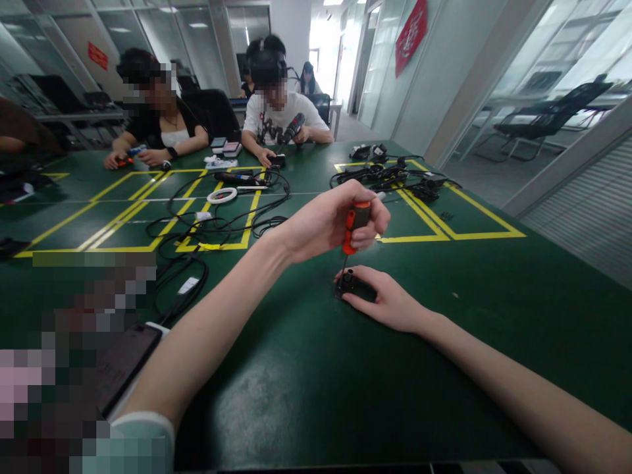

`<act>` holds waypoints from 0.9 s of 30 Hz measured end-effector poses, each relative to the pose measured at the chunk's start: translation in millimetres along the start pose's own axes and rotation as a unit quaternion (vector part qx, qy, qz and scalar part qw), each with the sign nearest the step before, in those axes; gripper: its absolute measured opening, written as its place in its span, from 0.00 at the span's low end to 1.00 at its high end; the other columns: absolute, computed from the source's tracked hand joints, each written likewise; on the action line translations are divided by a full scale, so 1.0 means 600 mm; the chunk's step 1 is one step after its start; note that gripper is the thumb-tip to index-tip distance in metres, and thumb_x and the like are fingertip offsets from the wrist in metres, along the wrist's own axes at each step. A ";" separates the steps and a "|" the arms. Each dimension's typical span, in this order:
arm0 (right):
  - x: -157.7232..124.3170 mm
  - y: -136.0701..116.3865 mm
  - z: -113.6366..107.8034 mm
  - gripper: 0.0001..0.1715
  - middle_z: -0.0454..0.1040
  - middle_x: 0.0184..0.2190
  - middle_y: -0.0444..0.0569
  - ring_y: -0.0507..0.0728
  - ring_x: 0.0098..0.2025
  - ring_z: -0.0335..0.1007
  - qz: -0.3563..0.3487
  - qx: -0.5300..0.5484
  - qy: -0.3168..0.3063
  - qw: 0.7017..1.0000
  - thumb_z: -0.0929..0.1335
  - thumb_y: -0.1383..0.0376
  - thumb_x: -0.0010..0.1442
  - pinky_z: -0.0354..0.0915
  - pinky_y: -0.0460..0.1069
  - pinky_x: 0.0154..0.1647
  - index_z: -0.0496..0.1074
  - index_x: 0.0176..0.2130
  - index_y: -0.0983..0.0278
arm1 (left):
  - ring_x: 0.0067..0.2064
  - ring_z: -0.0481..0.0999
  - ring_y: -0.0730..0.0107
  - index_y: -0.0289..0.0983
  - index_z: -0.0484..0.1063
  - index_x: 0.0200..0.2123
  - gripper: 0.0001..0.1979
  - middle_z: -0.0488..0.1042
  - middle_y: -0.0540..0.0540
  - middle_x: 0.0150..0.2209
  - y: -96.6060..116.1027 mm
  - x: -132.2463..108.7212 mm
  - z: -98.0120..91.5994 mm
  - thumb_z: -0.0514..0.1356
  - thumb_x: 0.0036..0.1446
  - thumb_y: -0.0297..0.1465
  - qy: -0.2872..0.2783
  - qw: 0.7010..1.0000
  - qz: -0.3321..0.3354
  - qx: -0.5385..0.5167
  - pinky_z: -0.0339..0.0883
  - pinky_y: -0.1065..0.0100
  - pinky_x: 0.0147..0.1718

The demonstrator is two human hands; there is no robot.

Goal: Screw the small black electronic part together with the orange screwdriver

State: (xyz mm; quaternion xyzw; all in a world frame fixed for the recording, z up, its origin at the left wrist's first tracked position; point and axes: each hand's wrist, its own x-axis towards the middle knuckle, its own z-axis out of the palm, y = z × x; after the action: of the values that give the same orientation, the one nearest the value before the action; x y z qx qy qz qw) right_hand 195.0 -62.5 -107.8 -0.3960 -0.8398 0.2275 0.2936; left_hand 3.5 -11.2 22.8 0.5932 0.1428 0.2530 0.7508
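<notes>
Left hand (326,222) wraps a seemingly stiff screwdriver handle (349,241); right hand (395,303) pinches a probably light, rigid black part (347,284) by its sides, inside the near edge of the table (306,395).

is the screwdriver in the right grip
No, the left grip holds the screwdriver, while the right grip holds a small black part between thumb and fingers.

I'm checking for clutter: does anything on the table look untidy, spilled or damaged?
Yes, the black cables toward the left: they sprawl in loose, overlapping loops across yellow tape lines instead of being neatly coiled. I see no spill or damage.
</notes>
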 end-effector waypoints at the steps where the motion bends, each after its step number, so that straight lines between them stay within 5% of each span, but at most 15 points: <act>1: 0.000 0.000 0.000 0.14 0.82 0.51 0.56 0.63 0.52 0.81 0.000 -0.001 -0.001 1.000 0.69 0.61 0.67 0.75 0.60 0.56 0.74 0.51 0.61 | 0.24 0.62 0.73 0.34 0.70 0.23 0.21 0.60 0.50 0.21 0.000 0.000 0.000 0.51 0.66 0.38 0.003 1.000 0.001 -0.002 0.63 0.70 0.27; 11: -0.001 0.000 0.001 0.15 0.81 0.52 0.59 0.64 0.52 0.80 0.001 0.000 0.001 1.000 0.68 0.61 0.67 0.75 0.61 0.56 0.73 0.51 0.63 | 0.28 0.71 0.72 0.36 0.65 0.27 0.13 0.72 0.47 0.26 -0.006 -0.004 -0.004 0.56 0.63 0.35 -0.035 0.999 0.015 -0.007 0.66 0.71 0.31; 16: -0.001 -0.002 0.001 0.13 0.82 0.48 0.55 0.63 0.49 0.81 0.000 0.006 0.006 1.000 0.69 0.61 0.66 0.76 0.59 0.54 0.73 0.50 0.61 | 0.18 0.55 0.76 0.37 0.63 0.25 0.15 0.57 0.54 0.15 -0.008 -0.001 -0.003 0.52 0.64 0.34 -0.044 0.999 0.011 -0.014 0.56 0.72 0.22; 20: -0.002 0.000 0.001 0.14 0.82 0.49 0.55 0.64 0.50 0.81 0.007 0.000 0.004 1.000 0.69 0.61 0.66 0.76 0.59 0.55 0.74 0.51 0.61 | 0.20 0.56 0.77 0.34 0.70 0.25 0.19 0.55 0.53 0.17 -0.006 -0.001 -0.001 0.50 0.67 0.34 -0.061 0.998 0.017 -0.011 0.55 0.73 0.23; 27: -0.005 0.003 0.000 0.17 0.82 0.50 0.59 0.65 0.51 0.81 0.019 -0.003 -0.002 1.000 0.69 0.60 0.66 0.75 0.62 0.56 0.74 0.52 0.64 | 0.28 0.68 0.77 0.33 0.69 0.26 0.16 0.66 0.52 0.25 -0.005 -0.002 -0.001 0.66 0.60 0.37 -0.081 0.996 0.030 -0.005 0.65 0.72 0.30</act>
State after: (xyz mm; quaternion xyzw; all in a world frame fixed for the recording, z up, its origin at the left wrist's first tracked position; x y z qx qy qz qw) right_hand 197.3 -63.8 -109.6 -0.4125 -0.8332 0.2312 0.2867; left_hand 2.8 -12.1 19.7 0.6121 0.0625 0.2275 0.7548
